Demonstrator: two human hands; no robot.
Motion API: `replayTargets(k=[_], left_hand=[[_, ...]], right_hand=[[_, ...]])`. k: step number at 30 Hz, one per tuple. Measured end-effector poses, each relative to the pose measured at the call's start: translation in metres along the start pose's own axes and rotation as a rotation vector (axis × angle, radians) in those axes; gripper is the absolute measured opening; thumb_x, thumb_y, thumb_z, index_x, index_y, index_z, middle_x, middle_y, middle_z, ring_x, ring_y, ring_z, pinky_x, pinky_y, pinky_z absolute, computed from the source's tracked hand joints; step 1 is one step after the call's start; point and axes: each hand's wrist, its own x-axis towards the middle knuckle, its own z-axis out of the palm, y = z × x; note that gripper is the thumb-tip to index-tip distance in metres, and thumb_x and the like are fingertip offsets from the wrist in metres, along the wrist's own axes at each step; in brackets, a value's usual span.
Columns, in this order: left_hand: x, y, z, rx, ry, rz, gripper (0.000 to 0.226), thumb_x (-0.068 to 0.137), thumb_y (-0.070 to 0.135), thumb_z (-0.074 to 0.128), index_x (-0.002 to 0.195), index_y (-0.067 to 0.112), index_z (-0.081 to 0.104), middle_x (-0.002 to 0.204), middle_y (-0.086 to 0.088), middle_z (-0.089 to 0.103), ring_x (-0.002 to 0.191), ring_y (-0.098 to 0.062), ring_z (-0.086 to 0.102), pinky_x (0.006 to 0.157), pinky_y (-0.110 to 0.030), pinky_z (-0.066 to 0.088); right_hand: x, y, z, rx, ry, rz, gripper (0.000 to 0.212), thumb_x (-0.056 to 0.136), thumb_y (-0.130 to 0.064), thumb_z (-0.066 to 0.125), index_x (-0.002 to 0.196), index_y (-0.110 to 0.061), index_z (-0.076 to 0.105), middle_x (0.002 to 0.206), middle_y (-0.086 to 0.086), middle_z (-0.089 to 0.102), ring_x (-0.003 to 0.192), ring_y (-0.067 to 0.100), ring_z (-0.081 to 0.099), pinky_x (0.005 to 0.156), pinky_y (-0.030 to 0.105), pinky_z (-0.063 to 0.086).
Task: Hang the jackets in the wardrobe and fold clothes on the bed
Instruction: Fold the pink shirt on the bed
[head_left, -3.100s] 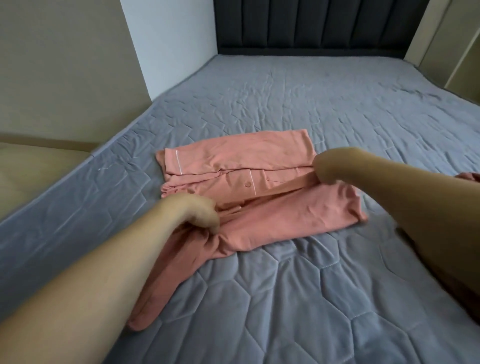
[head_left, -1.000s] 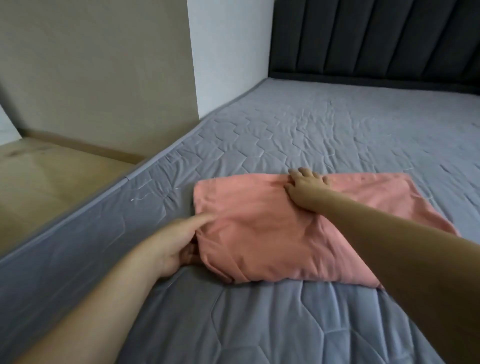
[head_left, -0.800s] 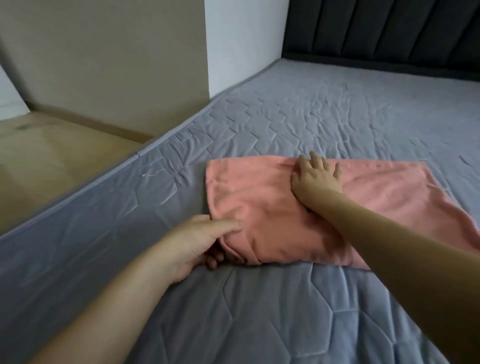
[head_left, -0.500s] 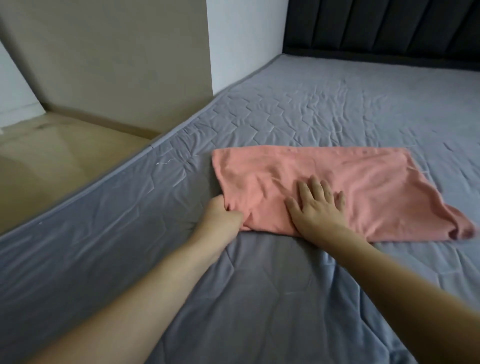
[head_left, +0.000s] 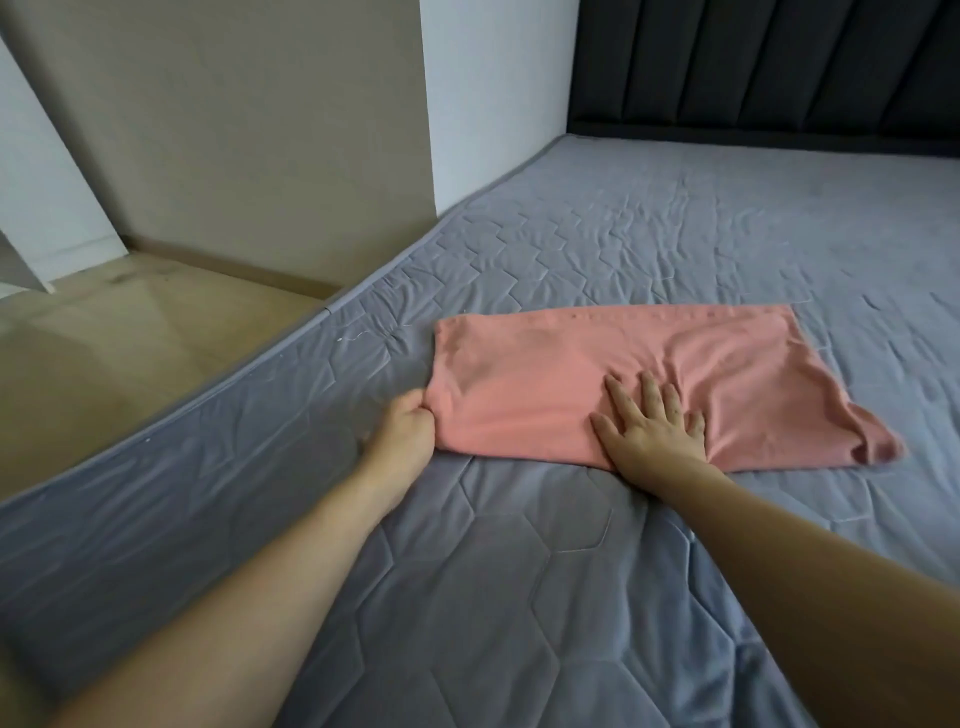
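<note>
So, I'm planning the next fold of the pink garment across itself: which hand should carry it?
Probably the left hand: it already pinches the pink garment at its near left corner, while the right hand lies flat on it as an anchor.

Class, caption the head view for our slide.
Left hand grips folded pink garment on grey quilted mattress; right hand presses it flat.

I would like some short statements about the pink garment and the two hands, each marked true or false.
1. The left hand grips the near left corner of the pink garment. True.
2. The right hand is lifted above the garment. False: it lies flat on it, fingers spread.
3. The garment lies on the grey mattress. True.
4. The garment hangs over the mattress edge. False: it lies wholly on top.
</note>
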Motion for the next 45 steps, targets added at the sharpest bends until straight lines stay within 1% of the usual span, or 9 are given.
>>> replayTargets(k=[6, 9, 13, 19, 23, 26, 32, 39, 45], left_hand=[[-0.013, -0.011, -0.005, 0.477, -0.267, -0.022, 0.06, 0.072, 0.055, 0.056, 0.124, 0.027, 0.054, 0.127, -0.002, 0.049, 0.125, -0.029, 0.041, 0.108, -0.045, 0.03], [-0.013, -0.015, -0.007, -0.011, -0.193, 0.075, 0.008, 0.093, 0.015, 0.059, 0.096, 0.013, 0.066, 0.102, -0.003, 0.068, 0.1, -0.017, 0.06, 0.098, -0.039, 0.046], [-0.004, -0.012, -0.015, -0.464, -0.129, 0.04, 0.017, 0.094, 0.009, 0.057, 0.082, 0.017, 0.066, 0.069, 0.012, 0.065, 0.064, 0.003, 0.055, 0.068, -0.018, 0.041], [0.01, 0.005, -0.004, -0.546, -0.136, 0.067, 0.016, 0.099, 0.016, 0.051, 0.104, 0.014, 0.067, 0.098, 0.002, 0.072, 0.089, -0.008, 0.065, 0.082, -0.023, 0.051], [0.02, -0.023, -0.02, 0.441, -0.112, 0.212, 0.048, 0.099, 0.052, 0.04, 0.074, 0.014, 0.056, 0.069, 0.004, 0.058, 0.069, -0.019, 0.052, 0.071, -0.035, 0.037], [0.016, -0.03, -0.017, 0.933, -0.042, 0.135, 0.05, 0.093, 0.055, 0.025, 0.073, 0.017, 0.051, 0.094, -0.004, 0.069, 0.092, -0.028, 0.061, 0.081, -0.038, 0.033], [0.047, 0.022, 0.012, 0.647, -0.082, -0.188, 0.075, 0.071, 0.079, 0.031, 0.103, 0.022, 0.067, 0.106, 0.001, 0.064, 0.104, -0.03, 0.056, 0.097, -0.046, 0.034], [0.059, 0.004, 0.029, 0.713, 0.197, -0.139, 0.034, 0.094, 0.019, 0.041, 0.124, 0.008, 0.051, 0.133, -0.022, 0.05, 0.123, -0.043, 0.046, 0.098, -0.056, 0.04], [0.059, 0.022, 0.062, 1.015, 0.322, 0.148, 0.047, 0.088, 0.023, 0.049, 0.131, 0.006, 0.039, 0.135, -0.023, 0.045, 0.126, -0.038, 0.039, 0.105, -0.053, 0.03]], right_hand=[[0.0, -0.001, 0.004, -0.029, 0.026, 0.011, 0.062, 0.09, -0.066, 0.02, 0.147, -0.052, -0.002, 0.161, -0.008, -0.011, 0.148, 0.022, -0.008, 0.116, 0.053, -0.002], [0.001, 0.0, 0.005, -0.032, 0.031, 0.013, 0.062, 0.09, -0.067, 0.019, 0.147, -0.053, -0.001, 0.161, -0.009, -0.01, 0.148, 0.022, -0.007, 0.116, 0.052, -0.002], [0.001, -0.001, 0.008, -0.045, 0.06, 0.021, 0.062, 0.089, -0.067, 0.02, 0.147, -0.053, 0.0, 0.161, -0.009, -0.008, 0.148, 0.021, -0.006, 0.116, 0.052, -0.001], [0.002, -0.001, 0.009, -0.043, 0.079, 0.023, 0.063, 0.088, -0.067, 0.019, 0.146, -0.054, 0.001, 0.161, -0.01, -0.006, 0.148, 0.021, -0.003, 0.116, 0.052, -0.001], [0.001, 0.0, 0.01, -0.05, 0.08, 0.025, 0.063, 0.087, -0.069, 0.017, 0.146, -0.055, 0.001, 0.161, -0.011, -0.006, 0.148, 0.02, -0.004, 0.117, 0.051, -0.001], [0.003, 0.001, 0.01, -0.028, 0.059, 0.02, 0.062, 0.086, -0.071, 0.015, 0.145, -0.057, -0.002, 0.161, -0.011, -0.009, 0.148, 0.019, -0.006, 0.116, 0.05, -0.003], [0.001, 0.033, -0.009, 0.206, 0.164, 0.024, 0.061, 0.097, -0.056, 0.021, 0.153, -0.034, 0.012, 0.162, -0.007, 0.008, 0.147, 0.016, 0.008, 0.118, 0.047, 0.001], [-0.008, 0.147, -0.067, 0.209, 0.267, 0.862, 0.068, 0.094, -0.044, 0.037, 0.144, 0.002, 0.031, 0.147, 0.028, 0.028, 0.136, 0.043, 0.024, 0.114, 0.052, 0.013], [0.0, 0.169, -0.086, 0.417, 0.208, 0.522, 0.045, 0.099, -0.027, 0.039, 0.116, 0.011, 0.058, 0.122, 0.033, 0.056, 0.112, 0.043, 0.054, 0.093, 0.041, 0.043]])
